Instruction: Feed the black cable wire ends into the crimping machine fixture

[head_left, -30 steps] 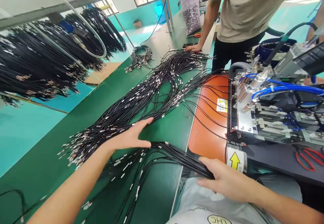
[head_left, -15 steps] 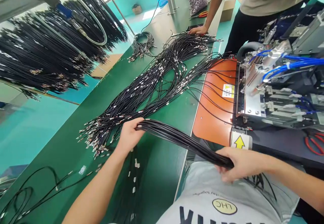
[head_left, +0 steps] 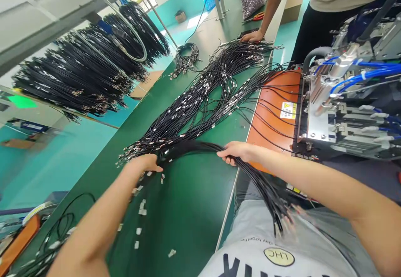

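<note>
Near the middle of the green table, my right hand (head_left: 233, 152) is closed around a bundle of black cables (head_left: 255, 176). Its near ends hang, fanned and blurred, before my shirt. The other part of this bundle arches left, smeared by motion, towards my left hand (head_left: 145, 163). That hand is open, thumb stretched apart beside the cables; its other fingers are partly hidden, and I cannot tell whether it touches them. Small white tags (head_left: 142, 208) show below it. Just beyond lies a large pile of tagged black cables (head_left: 178, 110).
On the right stands a machine (head_left: 322, 114) with an orange plate (head_left: 272, 118) crossed by several cables. More black cables hang from a rack (head_left: 75, 76) on the left. Another person's hand (head_left: 253, 36) rests at the pile's far end. A coiled cable bundle (head_left: 187, 55) lies behind.
My right hand has moved left and away from my body along the table with the bundle. My left hand has shifted slightly left, and its thumb has come away from the cables.
</note>
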Demonstrator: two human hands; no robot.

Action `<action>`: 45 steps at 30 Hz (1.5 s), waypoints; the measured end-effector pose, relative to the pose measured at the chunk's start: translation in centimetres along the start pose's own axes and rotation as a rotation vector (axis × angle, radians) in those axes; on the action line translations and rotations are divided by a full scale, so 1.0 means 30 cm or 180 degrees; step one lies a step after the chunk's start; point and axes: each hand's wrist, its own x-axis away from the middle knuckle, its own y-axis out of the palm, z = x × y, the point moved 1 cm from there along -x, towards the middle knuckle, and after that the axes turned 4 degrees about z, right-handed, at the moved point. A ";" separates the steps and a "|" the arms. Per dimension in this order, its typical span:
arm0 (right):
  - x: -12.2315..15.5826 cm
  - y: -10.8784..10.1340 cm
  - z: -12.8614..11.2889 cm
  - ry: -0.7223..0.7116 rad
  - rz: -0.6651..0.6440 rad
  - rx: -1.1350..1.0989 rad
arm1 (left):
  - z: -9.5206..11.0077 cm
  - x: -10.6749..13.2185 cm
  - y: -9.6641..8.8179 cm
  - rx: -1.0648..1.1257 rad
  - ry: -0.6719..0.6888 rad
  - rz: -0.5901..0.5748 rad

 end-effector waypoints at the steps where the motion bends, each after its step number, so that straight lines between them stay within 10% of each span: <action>1: -0.041 0.002 0.005 0.0024 -0.0031 -0.0025 | 0.080 -0.004 0.037 -0.0043 0.0037 0.0142; 5: -0.037 -0.006 0.020 -0.0067 -0.0263 -0.0186 | 0.418 -0.050 0.164 0.0269 0.1537 0.1054; 9: 0.171 -0.068 0.086 -0.0065 -0.0669 0.0181 | 0.533 -0.160 0.191 0.0568 0.1734 0.1255; 16: 0.384 -0.119 0.211 -0.1009 0.1865 0.2196 | 0.495 -0.299 0.056 0.0617 0.2099 0.0953; 21: 0.365 -0.092 0.219 -0.1226 0.2114 0.2648 | 0.726 -0.425 -0.052 0.1128 0.2889 0.1279; 26: 0.394 -0.083 0.236 -0.0959 0.2442 0.3441 | 0.980 -0.560 -0.017 0.0942 0.3407 0.1103; 33: 0.391 -0.122 0.241 -0.1066 0.2728 0.4079 | 0.990 -0.451 0.004 0.0763 0.3325 0.0875; 40: 0.416 -0.130 0.273 -0.1419 0.3019 0.4173 | 1.201 -0.294 0.014 0.0924 0.3580 0.0609; 45: 0.417 -0.128 0.325 -0.1660 0.3030 0.4295 | 1.223 -0.288 0.063 0.0957 0.3590 0.0449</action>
